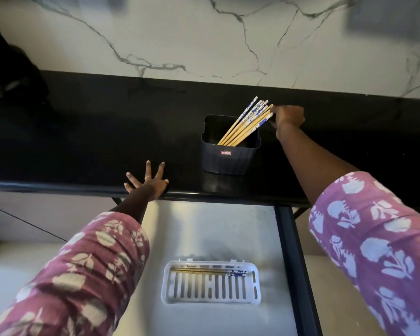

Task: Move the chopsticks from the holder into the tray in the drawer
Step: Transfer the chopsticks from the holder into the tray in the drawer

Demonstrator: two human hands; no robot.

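- Head view showed a black counter (83, 132) backed by a white marble wall (204, 40) with grey veins.
- A dark holder (229, 159) stood upright on the counter, near its front edge, with a small red label on its near side.
- A bundle of chopsticks (246, 123) leaned in the holder, tips down inside and patterned blue-and-white ends tilted up and to the right, past the holder's rim.
- The right hand (289, 117) reached over the counter to the right of the holder, at the height of the chopsticks' upper ends.
- Its fingertips touched the top ends of the rightmost sticks; the fingers were curled in narrowly, and whether they had closed around any stick could not be told.
- The left hand (147, 181) lay flat on the front edge of the counter, left of the holder and apart from it, fingers spread wide and holding nothing; a ring showed on one finger.
- Both arms wore pink sleeves with a pale floral print.
- Below the counter, an open drawer (204, 226) with a pale bare floor extended toward the camera.
- A white slotted tray (211, 283) sat in the drawer, well apart from both hands.
- A few chopsticks (210, 271) lay flat along the tray's far side, their blue ends pointing right.
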